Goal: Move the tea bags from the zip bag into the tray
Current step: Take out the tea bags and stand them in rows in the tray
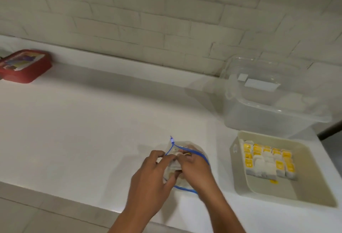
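Fingers (187,156) of the right hand (194,168) curl down into the mouth of the zip bag (185,182), prob pinching a tea bag inside, tho the grip itself is blurred. Left hand (151,175) grips the bag's near side w/ thumb and curled fingers, seemingly to hold the mouth open and steady while the other digs. Bag sits near the worktop's (92,131) front edge, blue zip track gaping. Tray (240,177) is just to its right by the front-right corner, so each transfer is short; tea bags (268,162) w/ yellow tags already stand in rows at its far end, near end bare. Clear tub (268,106) behind the tray; red box (24,66) at far-left back. No label text legible, too blurred.
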The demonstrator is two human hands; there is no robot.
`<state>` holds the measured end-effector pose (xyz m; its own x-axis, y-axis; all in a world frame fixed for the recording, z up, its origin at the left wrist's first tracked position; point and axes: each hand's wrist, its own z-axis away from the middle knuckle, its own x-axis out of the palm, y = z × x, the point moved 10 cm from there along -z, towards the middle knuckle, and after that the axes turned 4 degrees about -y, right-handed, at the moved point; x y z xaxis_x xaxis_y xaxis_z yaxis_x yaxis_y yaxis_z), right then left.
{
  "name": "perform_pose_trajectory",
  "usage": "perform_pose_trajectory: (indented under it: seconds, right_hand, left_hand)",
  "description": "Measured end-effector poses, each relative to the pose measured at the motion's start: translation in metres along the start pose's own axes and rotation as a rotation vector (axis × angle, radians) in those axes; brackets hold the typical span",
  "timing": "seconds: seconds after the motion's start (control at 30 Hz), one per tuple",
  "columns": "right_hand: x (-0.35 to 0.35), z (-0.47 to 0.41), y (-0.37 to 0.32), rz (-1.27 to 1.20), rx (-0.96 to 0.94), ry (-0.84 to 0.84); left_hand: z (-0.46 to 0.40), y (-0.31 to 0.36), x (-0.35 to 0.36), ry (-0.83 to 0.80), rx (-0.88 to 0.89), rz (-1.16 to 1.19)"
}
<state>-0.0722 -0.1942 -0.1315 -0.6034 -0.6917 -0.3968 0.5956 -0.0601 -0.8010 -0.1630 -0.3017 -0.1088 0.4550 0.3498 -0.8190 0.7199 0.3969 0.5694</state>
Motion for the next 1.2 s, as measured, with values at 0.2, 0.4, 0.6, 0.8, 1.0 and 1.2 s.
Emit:
perform_pose_trajectory:
  seconds: [0.2,0.4,0.6,0.8,1.0,1.2]
  right_hand:
    - [0.007,0.007,0.006,-0.072,0.044,-0.053]
    - [-0.005,0.004,0.004,-0.002,-0.017,0.015]
    - [0.013,-0.006,0.011,0.486,-0.074,-0.046]
    - [0.027,-0.015,0.034,0.623,-0.001,-0.042]
    - [0.021,-0.017,0.027,0.532,0.029,-0.028]
    - [0.015,-0.013,0.01,0.686,-0.006,0.015]
  left_hand:
    - [0.001,-0.007,0.003,0.025,-0.011,-0.005]
    - [0.002,-0.011,-0.005,0.079,-0.025,0.006]
    - [0.002,-0.009,-0.007,0.098,-0.005,-0.02]
    - [0.005,-0.011,-0.001,0.085,0.002,-0.038]
    - [0.008,-0.008,-0.002,0.084,-0.007,0.004]
    - [0.013,0.003,-0.021,0.193,0.035,0.053]
